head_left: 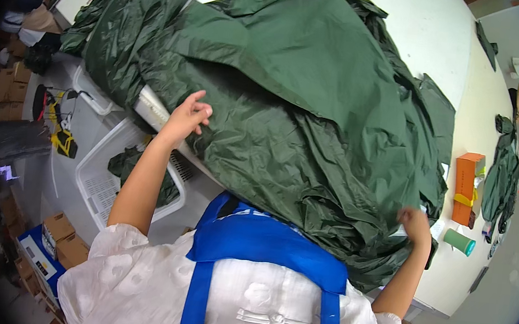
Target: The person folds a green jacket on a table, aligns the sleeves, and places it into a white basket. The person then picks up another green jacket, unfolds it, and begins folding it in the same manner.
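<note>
A big heap of dark green, shiny fabric point(304, 103) covers most of the white table point(428, 34) in front of me. My left hand point(186, 117) rests on the heap's left side near the table edge, fingers loosely curled on the cloth. My right hand point(414, 223) is at the heap's lower right corner, fingers closed on a fold of the green fabric. I wear a white top and a blue apron point(263, 245).
A white plastic basket point(100, 182) with green cloth stands left of the table. An orange box point(467, 185) and a green cup point(459, 241) sit at the table's right end. Cardboard boxes point(62, 235) lie on the floor. Other people are at far left and far right.
</note>
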A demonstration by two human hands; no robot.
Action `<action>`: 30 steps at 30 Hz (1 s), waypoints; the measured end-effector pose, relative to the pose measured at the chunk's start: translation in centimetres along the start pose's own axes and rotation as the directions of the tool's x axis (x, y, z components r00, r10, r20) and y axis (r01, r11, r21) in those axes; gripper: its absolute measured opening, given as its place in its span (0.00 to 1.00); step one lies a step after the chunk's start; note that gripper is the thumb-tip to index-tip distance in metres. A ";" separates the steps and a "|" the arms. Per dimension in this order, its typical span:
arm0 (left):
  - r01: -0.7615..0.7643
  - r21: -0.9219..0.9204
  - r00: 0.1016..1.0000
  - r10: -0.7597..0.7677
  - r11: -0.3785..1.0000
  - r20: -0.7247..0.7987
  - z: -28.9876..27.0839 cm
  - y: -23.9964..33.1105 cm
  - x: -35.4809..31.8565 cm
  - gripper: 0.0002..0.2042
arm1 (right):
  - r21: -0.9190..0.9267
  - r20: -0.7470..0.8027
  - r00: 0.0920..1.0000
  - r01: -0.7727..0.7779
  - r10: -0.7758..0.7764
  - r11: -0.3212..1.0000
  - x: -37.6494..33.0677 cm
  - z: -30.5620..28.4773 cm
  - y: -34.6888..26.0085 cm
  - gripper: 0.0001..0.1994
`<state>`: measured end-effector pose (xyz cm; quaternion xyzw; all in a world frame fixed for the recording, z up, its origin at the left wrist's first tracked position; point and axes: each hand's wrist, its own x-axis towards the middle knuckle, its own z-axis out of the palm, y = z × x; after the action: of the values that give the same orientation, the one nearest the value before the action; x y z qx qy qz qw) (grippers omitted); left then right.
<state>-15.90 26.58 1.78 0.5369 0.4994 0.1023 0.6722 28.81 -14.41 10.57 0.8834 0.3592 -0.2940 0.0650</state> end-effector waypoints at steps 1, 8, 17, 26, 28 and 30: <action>-0.042 -0.114 0.999 0.039 0.993 -0.029 1.5 0.9 0.8 0.34 | 0.113 -0.245 0.960 0.163 -0.132 0.980 2.6 -0.8 1.0 0.08; -0.015 -0.584 0.994 -0.051 0.812 -0.097 9.7 3.7 6.3 0.29 | 0.052 -0.656 0.729 0.300 -0.194 0.953 22.9 -9.2 -7.9 0.14; -0.234 -0.593 0.967 0.121 0.770 -0.224 7.0 4.3 4.1 0.08 | -0.031 -0.466 0.882 0.060 -0.068 0.998 35.7 -10.3 -8.4 0.23; -0.189 -0.079 0.675 0.072 0.979 -0.734 3.8 -1.5 2.9 0.30 | 0.080 -0.843 0.515 0.406 -0.156 0.910 23.1 -18.9 -7.1 0.07; -0.312 0.258 0.509 0.390 0.914 -0.767 5.4 2.3 -0.3 0.35 | 0.082 -0.914 0.371 0.560 -0.162 0.824 12.3 -19.5 -12.2 0.05; -0.526 -0.036 0.782 0.466 0.850 -0.414 8.4 4.4 -2.6 0.28 | 0.066 -0.859 0.483 0.439 -0.173 0.896 2.4 -16.8 -20.0 0.05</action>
<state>-8.87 21.40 6.25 0.5661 0.4545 0.4177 0.5464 24.63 7.12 24.88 0.8347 0.4541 0.1084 -0.2922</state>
